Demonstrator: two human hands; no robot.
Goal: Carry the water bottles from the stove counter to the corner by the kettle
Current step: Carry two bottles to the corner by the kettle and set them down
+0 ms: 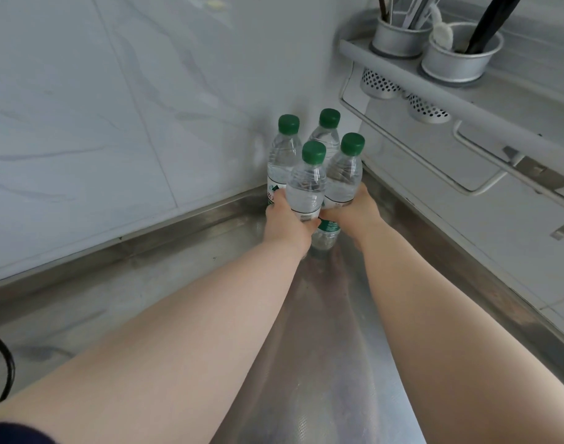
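Green-capped water bottles (308,187), four of them, upright and bunched so they touch one another. Left hand (287,221) wraps the near bottle at its label band. Right hand (354,208) curls round the right-side bottle at the same height. Both hands are clasped on the cluster and press it together from either side.

Caps stand above the grip. One bottle base shows below it, between the wrists, at or just over the steel counter (184,283); cannot tell whether it bears weight. Just beyond the grip the two tiled walls (114,107) meet, so the cluster is tight in the corner. Kettle not in view. A black cord (7,363) lies well left of the grip.

Judgement: this is the set-down step at the destination. The next move calls for getting all four bases flat on the counter, then easing both hands outward without tipping the rear pair.
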